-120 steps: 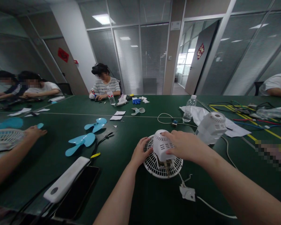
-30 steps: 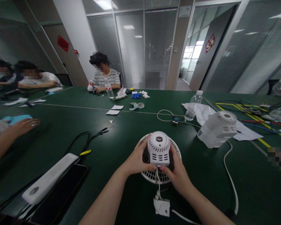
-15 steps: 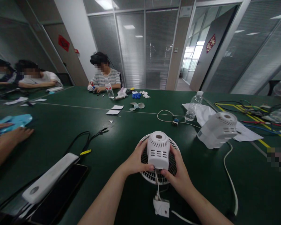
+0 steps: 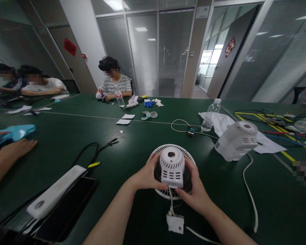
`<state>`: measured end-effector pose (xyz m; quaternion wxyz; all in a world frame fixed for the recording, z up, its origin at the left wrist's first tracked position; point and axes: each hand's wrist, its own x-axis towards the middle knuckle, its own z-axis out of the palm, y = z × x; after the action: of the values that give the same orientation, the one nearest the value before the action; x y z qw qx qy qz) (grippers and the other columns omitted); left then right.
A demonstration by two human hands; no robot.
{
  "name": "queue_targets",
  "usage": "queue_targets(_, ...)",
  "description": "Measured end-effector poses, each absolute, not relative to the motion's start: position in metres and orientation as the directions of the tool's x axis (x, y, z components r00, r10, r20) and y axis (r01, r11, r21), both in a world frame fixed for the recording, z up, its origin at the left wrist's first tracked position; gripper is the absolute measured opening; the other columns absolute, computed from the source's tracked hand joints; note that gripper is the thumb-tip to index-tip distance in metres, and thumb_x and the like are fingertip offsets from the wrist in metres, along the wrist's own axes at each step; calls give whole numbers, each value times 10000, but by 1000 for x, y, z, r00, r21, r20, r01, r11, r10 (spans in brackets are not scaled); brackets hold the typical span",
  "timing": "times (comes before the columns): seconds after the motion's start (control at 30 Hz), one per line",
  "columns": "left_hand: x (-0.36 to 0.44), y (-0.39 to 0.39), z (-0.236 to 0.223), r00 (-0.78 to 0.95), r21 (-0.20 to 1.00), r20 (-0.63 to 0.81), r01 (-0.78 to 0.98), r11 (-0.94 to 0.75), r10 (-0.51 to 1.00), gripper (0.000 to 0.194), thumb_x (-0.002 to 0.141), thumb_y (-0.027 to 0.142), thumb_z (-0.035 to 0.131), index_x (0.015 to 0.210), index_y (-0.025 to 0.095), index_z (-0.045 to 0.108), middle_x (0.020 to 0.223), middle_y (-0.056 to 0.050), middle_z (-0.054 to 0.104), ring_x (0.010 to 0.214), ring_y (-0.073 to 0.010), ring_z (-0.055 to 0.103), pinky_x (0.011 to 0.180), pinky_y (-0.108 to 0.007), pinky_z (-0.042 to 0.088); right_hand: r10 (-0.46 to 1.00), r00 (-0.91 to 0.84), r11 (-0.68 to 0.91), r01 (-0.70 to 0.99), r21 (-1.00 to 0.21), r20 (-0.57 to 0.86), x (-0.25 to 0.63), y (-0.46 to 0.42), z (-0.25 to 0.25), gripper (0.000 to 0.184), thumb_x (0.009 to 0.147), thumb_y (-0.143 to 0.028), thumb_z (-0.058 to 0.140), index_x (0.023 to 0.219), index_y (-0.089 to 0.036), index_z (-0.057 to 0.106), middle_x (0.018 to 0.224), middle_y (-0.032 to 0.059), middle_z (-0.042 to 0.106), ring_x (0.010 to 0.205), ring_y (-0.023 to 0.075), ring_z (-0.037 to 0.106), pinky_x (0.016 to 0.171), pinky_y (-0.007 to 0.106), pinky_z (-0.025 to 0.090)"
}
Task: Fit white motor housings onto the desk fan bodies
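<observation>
A white fan motor housing point(image 4: 171, 166) with slotted vents and a hole in its top sits over a round white fan grille point(image 4: 191, 160). My left hand point(image 4: 153, 173) grips the housing's left side, its thumb at the lower front edge. On the opposite side my right hand point(image 4: 193, 180) holds it the same way, thumb also at the front. From beneath the housing a white cable runs down to a small white block point(image 4: 175, 223) on the table. The undersides of the housing and my fingertips behind it are hidden.
Right of the grille stands another white vented housing point(image 4: 236, 141), near a water bottle point(image 4: 211, 115). A phone point(image 4: 66, 209) and a white bar-shaped device point(image 4: 57, 190) lie at left. Fan blades point(image 4: 149, 115) rest farther back. Co-workers sit around the green table point(image 4: 112, 163).
The housing has tipped slightly, showing more of its top. Both my hands keep hold of it. At left, a co-worker's hand has shifted on the blue item.
</observation>
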<state>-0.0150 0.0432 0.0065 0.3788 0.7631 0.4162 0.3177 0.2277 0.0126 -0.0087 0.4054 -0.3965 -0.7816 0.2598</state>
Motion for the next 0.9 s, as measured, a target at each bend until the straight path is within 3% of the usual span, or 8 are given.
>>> queue_targets(0.2, -15, 40, 3, 439, 773, 151, 506, -383, 886, 1241, 498, 523, 867, 1509, 248, 201, 1562, -133, 262, 1456, -395, 166, 1186, -580, 179, 855, -389, 496, 421, -759, 343, 231, 17, -14, 1100, 741, -502, 723, 1534, -222, 14, 1585, 150, 183, 1444, 364, 227, 1162, 569, 226)
queue_targets(0.57, -10, 38, 4, 446, 713, 247, 518, -473, 860, 1218, 499, 525, 864, 1495, 254, 216, 1536, -114, 325, 1436, -383, 231, 1188, -566, 188, 865, -350, 500, 556, -663, 359, 221, 16, -8, 1035, 776, -459, 702, 1535, -250, 31, 1566, 137, 264, 1431, 358, 262, 1153, 571, 218)
queue_targets(0.9, -7, 36, 3, 419, 682, 243, 567, -461, 875, 1226, 541, 571, 829, 1517, 242, 164, 1571, -127, 266, 1447, -398, 214, 1189, -577, 154, 852, -378, 520, 531, -669, 363, 230, 29, -13, 1030, 754, -529, 710, 1530, -258, 90, 1556, 130, 301, 1409, 359, 307, 1127, 563, 260)
